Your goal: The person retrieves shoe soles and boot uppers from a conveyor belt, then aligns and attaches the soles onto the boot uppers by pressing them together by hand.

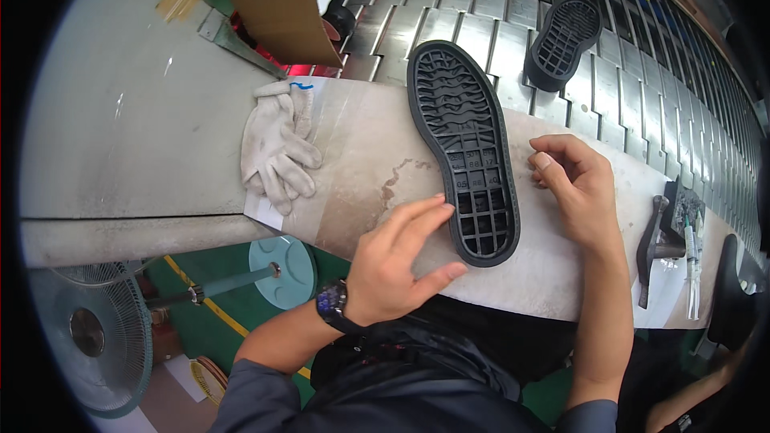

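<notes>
Worktop: sole between left grip, right grip.

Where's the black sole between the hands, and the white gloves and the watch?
Black sole (464,140): head view, on its ridged middle.
White gloves (274,143): head view, on the pile's middle.
Watch (328,301): head view, on its dial.

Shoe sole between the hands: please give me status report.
Left hand open near shoe sole, contact unclear. Right hand loosely curled, apart. Sole gridded side up. White work gloves aside.

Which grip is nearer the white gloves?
Left. The left grip is to the lower right of the white gloves; the right grip is beyond the larger shoe sole.
</notes>
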A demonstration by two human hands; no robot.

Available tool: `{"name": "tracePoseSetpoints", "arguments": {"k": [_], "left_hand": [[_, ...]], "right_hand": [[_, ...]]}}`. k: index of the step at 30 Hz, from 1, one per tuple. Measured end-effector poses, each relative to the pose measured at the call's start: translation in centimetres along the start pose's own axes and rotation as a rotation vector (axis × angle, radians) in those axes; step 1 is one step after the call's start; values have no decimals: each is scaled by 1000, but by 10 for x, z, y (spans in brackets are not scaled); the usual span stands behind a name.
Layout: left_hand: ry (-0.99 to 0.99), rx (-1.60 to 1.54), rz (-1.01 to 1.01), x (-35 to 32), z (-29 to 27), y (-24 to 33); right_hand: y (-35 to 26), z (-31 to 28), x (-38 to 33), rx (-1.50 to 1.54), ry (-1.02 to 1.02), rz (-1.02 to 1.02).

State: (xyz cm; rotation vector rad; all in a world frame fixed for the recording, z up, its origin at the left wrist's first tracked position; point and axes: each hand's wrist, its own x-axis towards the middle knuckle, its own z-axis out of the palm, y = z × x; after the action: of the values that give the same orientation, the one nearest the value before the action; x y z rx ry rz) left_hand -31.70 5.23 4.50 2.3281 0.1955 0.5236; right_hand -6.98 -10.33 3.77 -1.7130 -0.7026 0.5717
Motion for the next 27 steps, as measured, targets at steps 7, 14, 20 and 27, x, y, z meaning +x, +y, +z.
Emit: {"name": "tracePoseSetpoints", "arguments": {"k": [7, 14, 20, 27], "left_hand": [[110, 209, -251, 88, -40, -56], [46, 1042, -370, 155, -100, -141], [17, 900, -455, 152, -83, -126], [-192, 1015, 221, 233, -65, -134]], "right_hand": [[-3, -1, 2, -37, -10, 27], [-12, 3, 6, -30, -41, -71], [-13, 2, 9, -15, -13, -86], [-14, 1, 8, -18, -8, -98]]}}
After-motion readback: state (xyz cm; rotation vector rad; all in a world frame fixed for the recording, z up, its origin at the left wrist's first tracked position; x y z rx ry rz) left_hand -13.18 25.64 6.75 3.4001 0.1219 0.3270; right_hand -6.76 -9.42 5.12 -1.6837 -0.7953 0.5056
